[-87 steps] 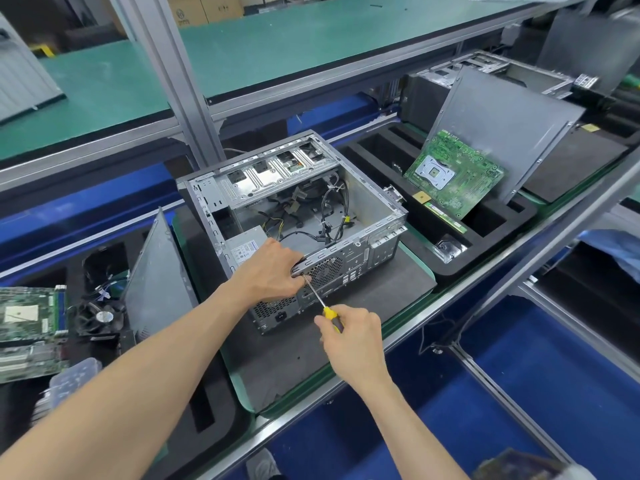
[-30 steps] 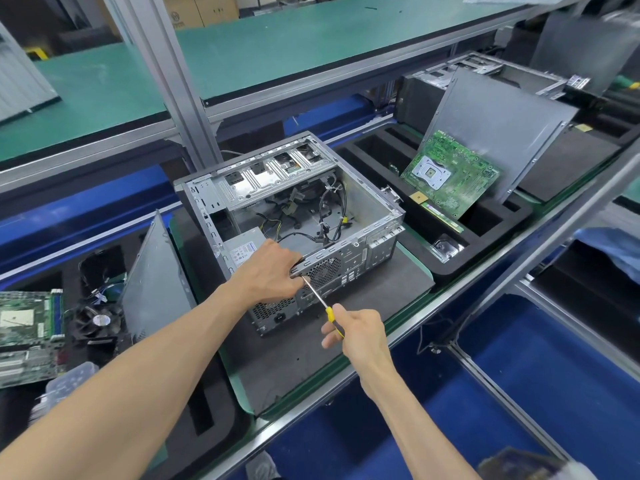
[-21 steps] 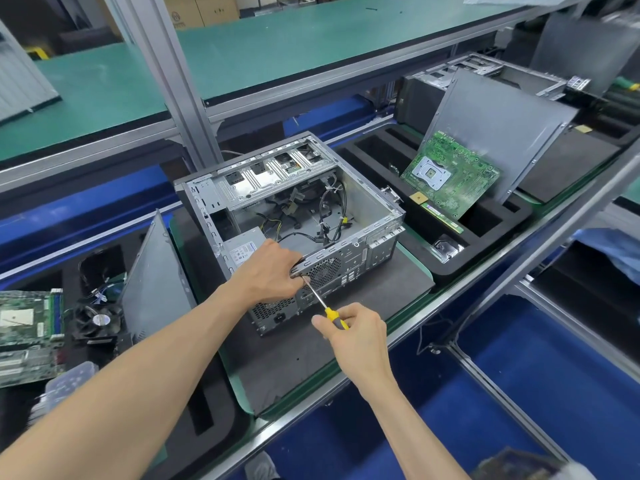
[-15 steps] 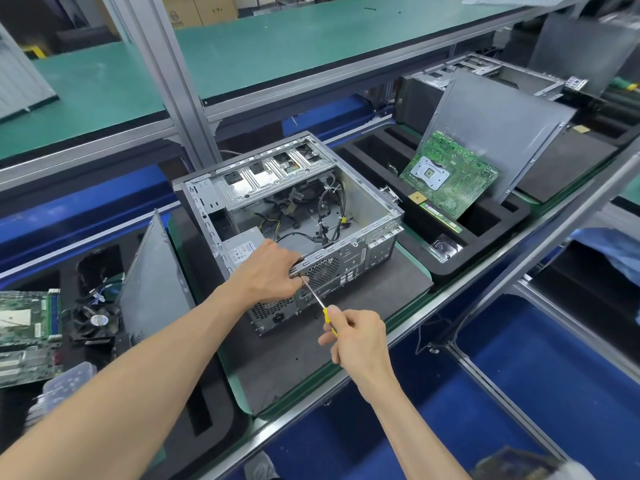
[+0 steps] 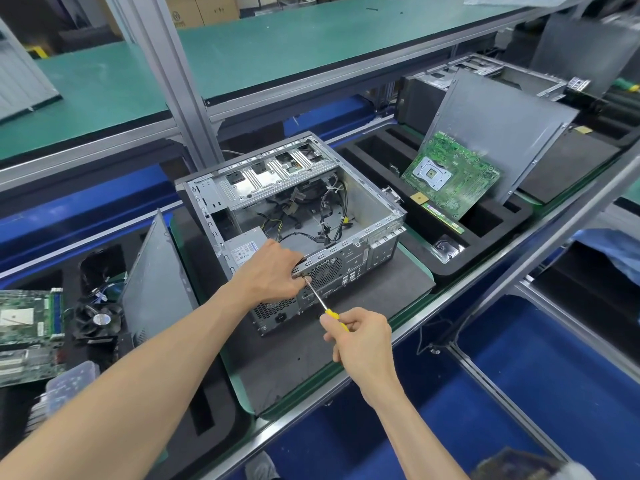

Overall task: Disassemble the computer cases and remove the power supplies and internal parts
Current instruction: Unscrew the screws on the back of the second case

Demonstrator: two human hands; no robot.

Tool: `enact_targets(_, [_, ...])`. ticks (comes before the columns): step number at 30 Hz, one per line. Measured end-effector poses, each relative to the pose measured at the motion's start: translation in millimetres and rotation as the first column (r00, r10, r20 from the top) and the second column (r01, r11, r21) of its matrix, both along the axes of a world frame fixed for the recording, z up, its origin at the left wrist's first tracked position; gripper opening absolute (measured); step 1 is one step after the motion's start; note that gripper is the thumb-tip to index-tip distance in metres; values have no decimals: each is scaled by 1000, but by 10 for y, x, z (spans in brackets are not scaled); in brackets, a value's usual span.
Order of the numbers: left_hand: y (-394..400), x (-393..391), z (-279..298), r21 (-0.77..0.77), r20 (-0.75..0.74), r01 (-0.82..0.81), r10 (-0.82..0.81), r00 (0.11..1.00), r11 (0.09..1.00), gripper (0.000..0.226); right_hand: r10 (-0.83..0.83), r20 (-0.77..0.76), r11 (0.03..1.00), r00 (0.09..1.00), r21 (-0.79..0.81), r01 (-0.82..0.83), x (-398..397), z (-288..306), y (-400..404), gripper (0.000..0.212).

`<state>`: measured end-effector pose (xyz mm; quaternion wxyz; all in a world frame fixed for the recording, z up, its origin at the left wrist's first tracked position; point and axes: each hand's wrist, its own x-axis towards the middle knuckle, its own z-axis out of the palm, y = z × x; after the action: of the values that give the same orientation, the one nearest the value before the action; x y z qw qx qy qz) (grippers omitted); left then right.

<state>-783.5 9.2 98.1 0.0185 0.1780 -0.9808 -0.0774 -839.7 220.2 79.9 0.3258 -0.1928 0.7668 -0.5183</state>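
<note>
Silver-grey computer case (image 5: pixel 367 206) on dark grey mat (image 5: pixel 363 317). Screwdriver (image 5: pixel 330 311) handle yellow, at case's near side. Right of case: green circuit board (image 5: pixel 457 178), black foam tray (image 5: pixel 485 233). Green bench top (image 5: pixel 242 57) behind.

Workbench (image 5: pixel 460 299) with metal front rail; a dark foam mat (image 5: pixel 294 355) lies on it, bearing the open computer case (image 5: pixel 367 209). Left, a black foam tray (image 5: pixel 194 420); right, another foam tray (image 5: pixel 485 233) holding a green circuit board (image 5: pixel 453 174).

both forearms reach forward, bare to the elbow. the left hand (image 5: pixel 273 271) lies palm down, fingers curled over an edge ahead of it. the right hand (image 5: pixel 360 337) sits lower and nearer, fingers pinched closed, wrist bent slightly upward.
</note>
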Motion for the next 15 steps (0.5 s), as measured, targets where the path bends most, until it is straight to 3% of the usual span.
enact_targets(4, [13,7,16,13,10,3,-3,1000,1000,36,-10,-44,998,999,55,12,-26,-2,-26,23])
enact_targets(8, [31,18,36,22,9,-9,9,1000,1000,36,33,100,999,994,-7,-33,-32,-4,-20,41])
enact_targets(10, [40,19,41,72,-7,-38,39,999,997,19,24,92,1000,995,-15,-23,-19,-20,-17,37])
enact_targets(13, [78,65,68,203,-71,-70,86,994,977,48,41,95,999,995,-36,-38,12,-48,-27,20])
enact_targets(15, [89,80,71,189,-107,-29,50,993,982,53,46,129,999,991,-30,-42,13,-55,-38,27])
